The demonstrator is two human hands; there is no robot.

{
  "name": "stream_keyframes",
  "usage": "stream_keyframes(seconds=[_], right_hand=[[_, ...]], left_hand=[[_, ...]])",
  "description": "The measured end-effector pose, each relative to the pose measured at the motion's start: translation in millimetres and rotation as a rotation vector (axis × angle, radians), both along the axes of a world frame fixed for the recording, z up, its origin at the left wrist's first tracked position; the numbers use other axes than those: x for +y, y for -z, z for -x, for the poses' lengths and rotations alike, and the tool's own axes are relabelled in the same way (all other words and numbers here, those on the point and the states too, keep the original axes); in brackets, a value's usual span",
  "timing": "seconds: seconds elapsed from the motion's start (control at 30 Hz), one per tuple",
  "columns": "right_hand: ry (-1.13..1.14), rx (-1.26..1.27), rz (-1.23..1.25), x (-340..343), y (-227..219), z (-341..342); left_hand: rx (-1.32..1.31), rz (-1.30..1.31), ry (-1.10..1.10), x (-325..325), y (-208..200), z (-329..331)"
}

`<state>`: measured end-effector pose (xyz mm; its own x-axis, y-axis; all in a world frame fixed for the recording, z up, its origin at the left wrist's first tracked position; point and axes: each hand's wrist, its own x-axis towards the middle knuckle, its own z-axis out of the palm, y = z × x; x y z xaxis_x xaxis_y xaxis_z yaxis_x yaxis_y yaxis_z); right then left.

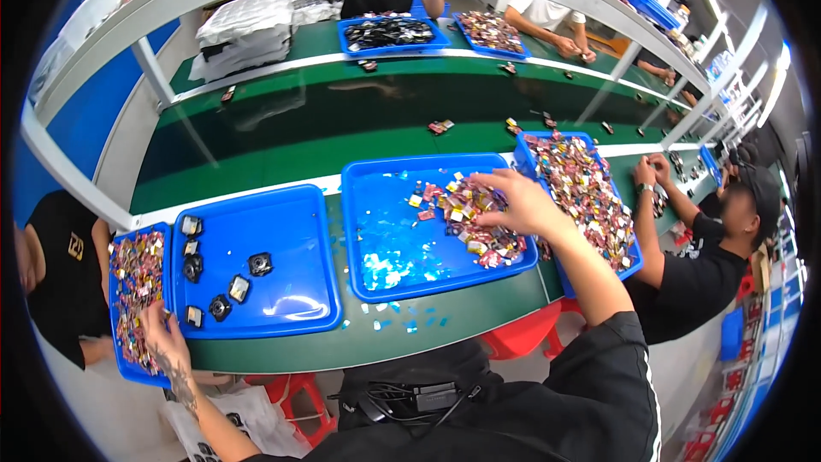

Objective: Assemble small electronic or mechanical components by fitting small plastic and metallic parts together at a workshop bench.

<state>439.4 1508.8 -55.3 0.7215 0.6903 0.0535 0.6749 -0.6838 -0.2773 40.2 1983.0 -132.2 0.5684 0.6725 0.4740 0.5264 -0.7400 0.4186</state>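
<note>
Small colourful pieces (pixel 475 218), pink, yellow and silver, lie heaped in the right half of the middle blue tray (pixel 376 278) on the green bench (pixel 282 150). Right hand (pixel 517 203) is over that heap, palm down, fingers (pixel 481 181) spread wide and curled onto the pieces; cannot tell if it grips any. Left hand (pixel 162 344) is low at the person's left, fingers resting on the front corner of a narrow blue tray (pixel 128 368) full of the same mixed pieces; fingers loosely bent, nothing clearly held. Between the two, a second blue tray (pixel 295 287) holds several dark round parts (pixel 259 264) along its left side, well apart from both hands. Loose silver flakes (pixel 406 318) are scattered on the bench just in front of the middle tray. Another heaped tray (pixel 629 267) sits to the right, touching the middle tray. A co-worker in black (pixel 710 265) sits at the right, hands at that bench edge.
</note>
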Motion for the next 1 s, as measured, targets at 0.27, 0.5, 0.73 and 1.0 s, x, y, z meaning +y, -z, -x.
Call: stream_keyframes(seconds=[0.27,0.5,0.73,1.0], right_hand=[[0.301,-0.039,-0.094,-101,-29,-53],[0.335,-0.158,-0.085,-98,8,-43],[0.188,-0.048,0.014,-156,19,-75],[0.06,0.077,-0.016,-97,5,-62]], left_hand=[[-0.213,0.061,0.106,48,50,19],[0.203,-0.248,0.15,-11,-18,16],[0.358,-0.262,0.013,-4,-23,-7],[-0.005,-0.181,-0.184,-17,4,30]])
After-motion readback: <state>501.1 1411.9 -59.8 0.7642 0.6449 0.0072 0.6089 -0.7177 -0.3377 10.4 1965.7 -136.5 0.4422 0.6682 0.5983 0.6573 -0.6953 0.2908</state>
